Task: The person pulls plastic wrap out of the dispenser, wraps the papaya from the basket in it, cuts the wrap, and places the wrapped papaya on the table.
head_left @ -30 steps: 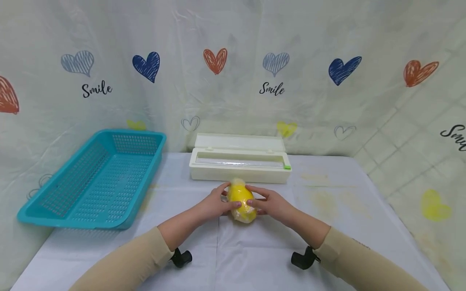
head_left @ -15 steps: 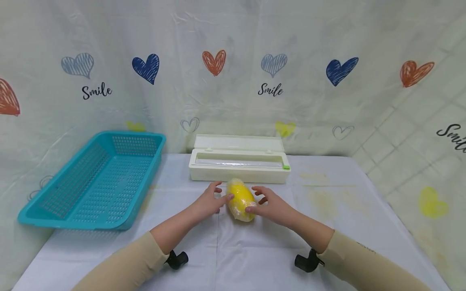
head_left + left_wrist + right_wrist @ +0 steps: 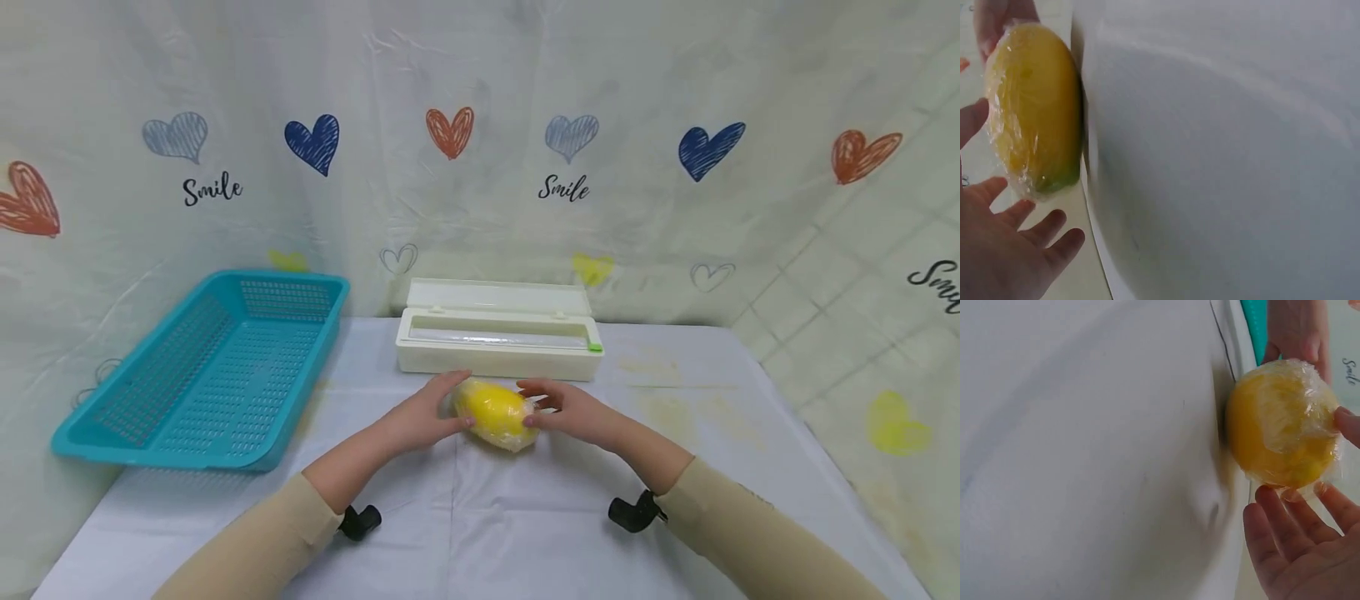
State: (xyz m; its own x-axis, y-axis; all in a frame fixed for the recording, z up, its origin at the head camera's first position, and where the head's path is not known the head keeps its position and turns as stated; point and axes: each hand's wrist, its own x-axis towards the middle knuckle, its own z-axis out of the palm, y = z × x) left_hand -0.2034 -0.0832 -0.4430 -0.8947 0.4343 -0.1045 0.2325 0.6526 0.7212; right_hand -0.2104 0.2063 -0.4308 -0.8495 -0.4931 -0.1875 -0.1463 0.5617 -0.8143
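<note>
A yellow mango (image 3: 495,414) wrapped in clear cling film lies on its side on the white tablecloth. In the left wrist view its lower end shows a green patch. At its left end is my left hand (image 3: 422,417), thumb tip by the film and fingers spread, as the left wrist view shows. My right hand (image 3: 576,412) is at the other end, its thumb touching the wrapped mango. In the right wrist view the fingertips (image 3: 1266,492) of this hand meet the film's lower edge. Neither hand is curled round the mango.
Behind the mango stands a white cling film dispenser box (image 3: 498,360) with its lid (image 3: 498,295) up and a film roll inside. To the left lies a turquoise plastic basket (image 3: 300,408). A wall sheet with printed hearts (image 3: 450,133) hangs behind the table.
The mango has turned from lying lengthwise away from me to lying more crosswise. Both hands loosened from its sides; my left hand now sits around its left end.
</note>
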